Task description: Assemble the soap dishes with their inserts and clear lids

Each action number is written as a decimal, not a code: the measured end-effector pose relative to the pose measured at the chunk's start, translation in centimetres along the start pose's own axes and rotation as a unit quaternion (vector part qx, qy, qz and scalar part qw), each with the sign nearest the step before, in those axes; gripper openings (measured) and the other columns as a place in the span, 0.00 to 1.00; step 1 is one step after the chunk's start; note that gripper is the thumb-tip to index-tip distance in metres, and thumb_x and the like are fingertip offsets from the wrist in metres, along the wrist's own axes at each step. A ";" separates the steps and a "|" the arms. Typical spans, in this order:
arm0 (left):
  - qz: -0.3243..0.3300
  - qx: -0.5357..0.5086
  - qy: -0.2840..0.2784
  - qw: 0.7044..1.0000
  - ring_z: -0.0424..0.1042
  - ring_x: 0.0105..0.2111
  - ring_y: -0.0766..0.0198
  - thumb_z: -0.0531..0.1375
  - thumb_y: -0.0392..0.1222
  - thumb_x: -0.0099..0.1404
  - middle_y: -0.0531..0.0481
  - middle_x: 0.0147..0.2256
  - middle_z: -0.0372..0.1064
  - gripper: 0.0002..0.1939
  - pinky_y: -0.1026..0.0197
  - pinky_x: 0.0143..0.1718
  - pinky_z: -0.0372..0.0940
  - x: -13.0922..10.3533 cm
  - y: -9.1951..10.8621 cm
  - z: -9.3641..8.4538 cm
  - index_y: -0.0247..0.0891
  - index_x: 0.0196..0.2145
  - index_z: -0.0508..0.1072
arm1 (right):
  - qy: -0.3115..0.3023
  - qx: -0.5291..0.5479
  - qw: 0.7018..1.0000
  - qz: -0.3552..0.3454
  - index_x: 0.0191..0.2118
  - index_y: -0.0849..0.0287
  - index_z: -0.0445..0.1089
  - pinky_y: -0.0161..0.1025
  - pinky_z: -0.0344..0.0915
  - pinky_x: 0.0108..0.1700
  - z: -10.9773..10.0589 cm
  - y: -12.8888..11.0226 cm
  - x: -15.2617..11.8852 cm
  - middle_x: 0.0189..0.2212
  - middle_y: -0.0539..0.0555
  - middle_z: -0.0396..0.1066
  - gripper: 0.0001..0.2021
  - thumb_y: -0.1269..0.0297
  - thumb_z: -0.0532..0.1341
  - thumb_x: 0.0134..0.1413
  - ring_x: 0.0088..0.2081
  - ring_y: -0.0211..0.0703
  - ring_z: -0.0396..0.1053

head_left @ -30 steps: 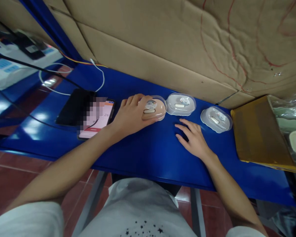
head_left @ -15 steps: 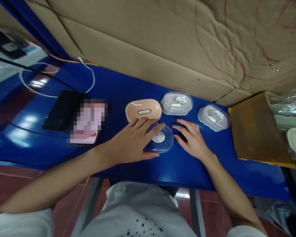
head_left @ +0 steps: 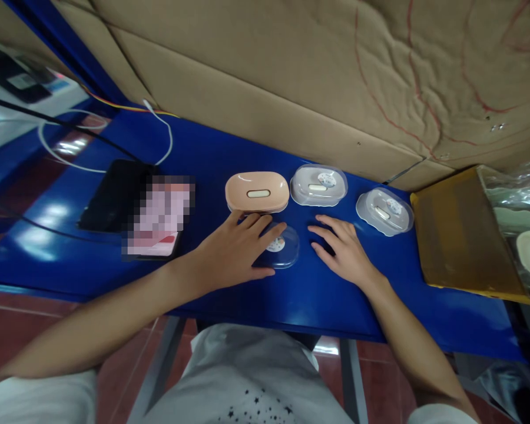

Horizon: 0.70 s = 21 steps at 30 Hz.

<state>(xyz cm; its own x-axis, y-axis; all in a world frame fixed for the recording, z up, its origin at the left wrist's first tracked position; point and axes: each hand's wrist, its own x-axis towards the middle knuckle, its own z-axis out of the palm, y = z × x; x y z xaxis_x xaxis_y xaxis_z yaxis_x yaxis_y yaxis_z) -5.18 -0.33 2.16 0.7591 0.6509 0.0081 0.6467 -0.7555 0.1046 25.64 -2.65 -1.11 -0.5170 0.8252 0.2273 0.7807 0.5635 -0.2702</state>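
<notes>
Blue worktop [head_left: 331,309] below, my left fingers [head_left: 274,231] clamp across the clear lid [head_left: 290,250], likely for steadiness. My right fingers [head_left: 325,235] spread apart.

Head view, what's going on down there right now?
The person's left hand is spread over a clear lid on the near side of an uncovered peach dish; whether it grips the lid is unclear. The right hand is open, with nothing visible in it. Farther right, one covered grey dish sits near the peach one, and another beside a cardboard box.
</notes>
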 end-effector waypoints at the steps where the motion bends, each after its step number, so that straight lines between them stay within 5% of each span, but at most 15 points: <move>1: 0.001 0.000 0.000 1.000 0.66 0.67 0.34 0.72 0.58 0.67 0.30 0.65 0.69 0.43 0.35 0.70 0.58 0.0 0.0 0.0 0.35 0.72 0.67 | -0.003 0.001 1.000 0.002 0.66 0.48 0.71 0.62 0.68 0.62 0.0 0.0 0.0 0.67 0.61 0.70 0.18 0.58 0.58 0.76 0.66 0.61 0.70; 5: 0.016 -0.005 0.009 1.000 0.67 0.67 0.35 0.70 0.64 0.67 0.30 0.64 0.69 0.46 0.37 0.69 0.60 0.0 -0.2 0.0 0.35 0.72 0.66 | -0.010 0.003 1.000 -0.003 0.66 0.49 0.71 0.62 0.68 0.63 0.1 0.0 0.0 0.68 0.62 0.70 0.18 0.58 0.58 0.76 0.66 0.61 0.69; 9: 0.022 -0.001 0.060 0.998 0.68 0.65 0.36 0.60 0.62 0.77 0.31 0.64 0.70 0.32 0.38 0.67 0.62 0.6 -0.5 -0.3 0.36 0.67 0.72 | -0.003 0.002 1.000 -0.019 0.66 0.50 0.71 0.61 0.68 0.63 0.0 -0.2 0.0 0.67 0.62 0.71 0.18 0.59 0.58 0.76 0.66 0.60 0.70; 16: -0.117 0.020 0.143 0.983 0.58 0.72 0.31 0.54 0.51 0.81 0.26 0.74 0.55 0.27 0.30 0.66 0.59 1.8 -2.1 0.4 0.35 0.71 0.67 | -0.014 0.004 0.997 -0.070 0.70 0.52 0.68 0.60 0.66 0.65 -0.3 -1.5 0.0 0.70 0.63 0.68 0.21 0.60 0.59 0.76 0.68 0.59 0.68; 21: -0.132 -0.013 0.134 0.982 0.63 0.70 0.36 0.53 0.49 0.81 0.31 0.68 0.66 0.24 0.34 0.63 0.63 2.1 -3.1 1.1 0.36 0.68 0.69 | -0.040 -0.011 0.993 -0.111 0.71 0.55 0.67 0.57 0.63 0.68 -0.6 -3.3 0.0 0.72 0.62 0.65 0.22 0.58 0.59 0.77 0.69 0.56 0.65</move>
<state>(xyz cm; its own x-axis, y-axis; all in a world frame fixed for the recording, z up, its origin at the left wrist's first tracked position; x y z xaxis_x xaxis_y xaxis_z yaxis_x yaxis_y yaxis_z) -5.49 3.34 0.71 0.5161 0.8229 0.2379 0.8140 -0.5576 0.1629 23.28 -4.52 0.34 -0.7024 0.6820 0.2039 0.6517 0.7313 -0.2011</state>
